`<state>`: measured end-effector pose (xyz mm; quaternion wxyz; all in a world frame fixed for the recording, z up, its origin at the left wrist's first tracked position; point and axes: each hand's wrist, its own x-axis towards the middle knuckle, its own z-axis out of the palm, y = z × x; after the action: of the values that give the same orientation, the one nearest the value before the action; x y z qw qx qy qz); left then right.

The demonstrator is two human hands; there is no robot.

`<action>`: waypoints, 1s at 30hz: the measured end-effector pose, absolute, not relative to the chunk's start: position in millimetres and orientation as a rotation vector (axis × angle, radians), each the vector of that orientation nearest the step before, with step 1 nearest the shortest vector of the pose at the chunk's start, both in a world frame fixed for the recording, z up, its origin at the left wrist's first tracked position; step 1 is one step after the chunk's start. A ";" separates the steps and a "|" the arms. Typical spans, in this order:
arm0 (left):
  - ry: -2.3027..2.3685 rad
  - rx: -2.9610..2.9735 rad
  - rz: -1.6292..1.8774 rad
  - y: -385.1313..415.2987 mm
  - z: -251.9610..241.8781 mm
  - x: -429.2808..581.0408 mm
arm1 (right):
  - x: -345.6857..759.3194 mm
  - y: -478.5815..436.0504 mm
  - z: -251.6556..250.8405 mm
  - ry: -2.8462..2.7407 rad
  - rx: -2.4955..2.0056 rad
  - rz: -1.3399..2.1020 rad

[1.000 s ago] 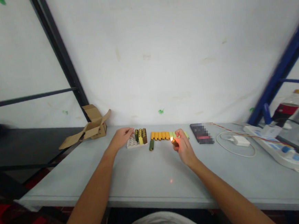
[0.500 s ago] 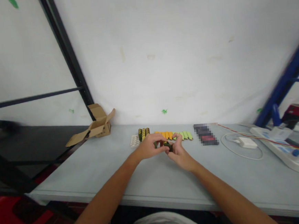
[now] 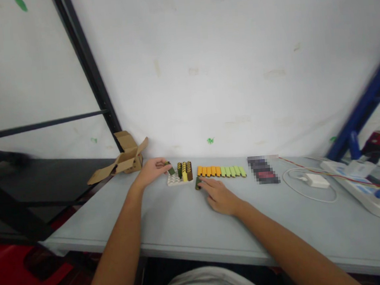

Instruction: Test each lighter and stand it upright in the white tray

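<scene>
My left hand (image 3: 153,171) pinches a small dark green tube-shaped piece (image 3: 170,168) with a yellowish end, tilted over the left part of a white bumpy tray (image 3: 176,181). Beside it on that tray stand short rows of similar pieces with black-and-yellow ends: dark green (image 3: 179,169), yellow (image 3: 185,175) and brown (image 3: 189,172). My right hand (image 3: 220,196) is closed at the fingertips on another dark green piece (image 3: 197,183), low at the table just right of the tray. Behind that hand lie a row of orange pieces (image 3: 208,171) and a row of light green pieces (image 3: 232,171).
An opened cardboard box (image 3: 130,160) stands at the table's back left. A blurred-out dark item (image 3: 263,170) lies right of the rows. Further right are a white charger (image 3: 316,180) with its cable and a long power strip (image 3: 361,190). The wall rises behind the grey table (image 3: 170,223).
My hands, together before in front of the rows, have parted. The left has gone left to the tray with a dark green piece; the right has moved slightly left and down to the table.
</scene>
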<state>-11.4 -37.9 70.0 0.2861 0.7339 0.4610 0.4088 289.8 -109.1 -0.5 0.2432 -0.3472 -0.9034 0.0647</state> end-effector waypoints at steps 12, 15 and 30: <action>1.247 2.011 0.872 -28.0 44.3 5.5 | 284.4 -114.2 5.5 -2.559 -1.028 -0.043; 1.252 2.047 0.887 -25.1 39.9 8.7 | 284.4 -112.3 3.5 -2.527 -1.059 -0.053; 1.380 2.158 0.835 -26.6 38.8 17.4 | 293.3 -113.4 13.6 -2.262 -1.063 0.379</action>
<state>17.4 -26.6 38.8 0.2217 0.7811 0.4994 0.3023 293.3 -113.4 13.6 0.3022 -0.4011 -0.8529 0.1427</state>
